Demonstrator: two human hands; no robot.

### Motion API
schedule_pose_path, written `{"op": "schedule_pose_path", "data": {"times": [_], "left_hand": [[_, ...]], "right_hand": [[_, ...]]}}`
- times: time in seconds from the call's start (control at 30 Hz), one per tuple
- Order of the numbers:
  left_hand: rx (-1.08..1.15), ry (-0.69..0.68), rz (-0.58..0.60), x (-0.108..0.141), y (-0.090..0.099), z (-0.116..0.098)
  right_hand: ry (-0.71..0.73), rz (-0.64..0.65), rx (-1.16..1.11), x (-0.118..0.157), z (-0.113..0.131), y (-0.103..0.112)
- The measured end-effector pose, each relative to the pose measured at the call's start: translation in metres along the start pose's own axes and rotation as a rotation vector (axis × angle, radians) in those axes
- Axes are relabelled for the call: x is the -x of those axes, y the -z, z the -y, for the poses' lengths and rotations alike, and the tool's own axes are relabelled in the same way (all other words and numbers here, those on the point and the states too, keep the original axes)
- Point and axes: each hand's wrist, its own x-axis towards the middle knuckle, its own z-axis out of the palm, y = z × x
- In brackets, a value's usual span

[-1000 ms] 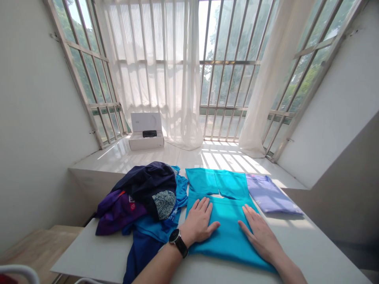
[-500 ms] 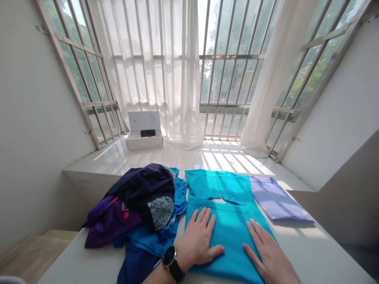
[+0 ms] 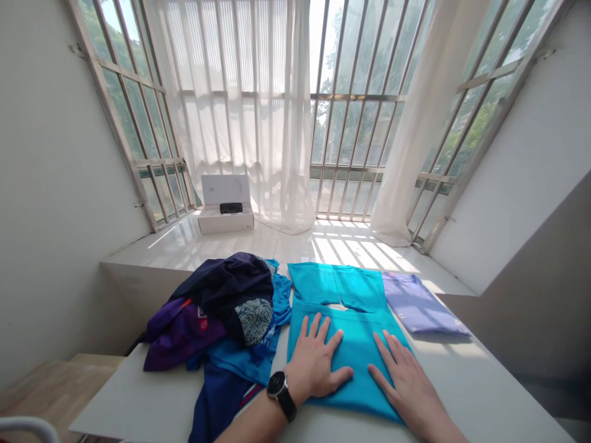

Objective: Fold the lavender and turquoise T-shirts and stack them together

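Note:
A turquoise garment, partly folded, lies flat on the white table. Its far part has a short slit, with a gap of white showing beside it. My left hand, with a black watch on the wrist, rests on the left side of the cloth, fingers spread. On the right edge of the same cloth lies my right hand, its fingers stretched out and the thumb apart. Neither hand grips anything. Just beyond to the right is a folded lavender garment.
Left of the turquoise cloth sits a loose heap of dark, purple and blue clothes. An opened white box with a black object inside stands on the window ledge. White curtains hang before the barred window.
The view has shifted a little. Both hands stay on the turquoise garment; my left hand's fingers are spread wider and reach slightly farther up the cloth.

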Motion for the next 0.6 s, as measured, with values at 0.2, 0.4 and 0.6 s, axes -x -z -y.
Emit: {"op": "schedule_pose_path", "data": {"times": [0.2, 0.4, 0.6], "left_hand": [[-0.022, -0.018, 0.041, 0.018, -0.003, -0.009], [-0.002, -0.081, 0.077, 0.034, -0.016, -0.01], [0.064, -0.073, 0.132, 0.01, 0.022, 0.012]], "right_hand": [[0.006, -0.023, 0.021, 0.017, 0.009, 0.003], [-0.022, -0.002, -0.004, 0.054, 0.012, 0.009], [-0.039, -0.06, -0.085, 0.044, 0.019, 0.032]]}}
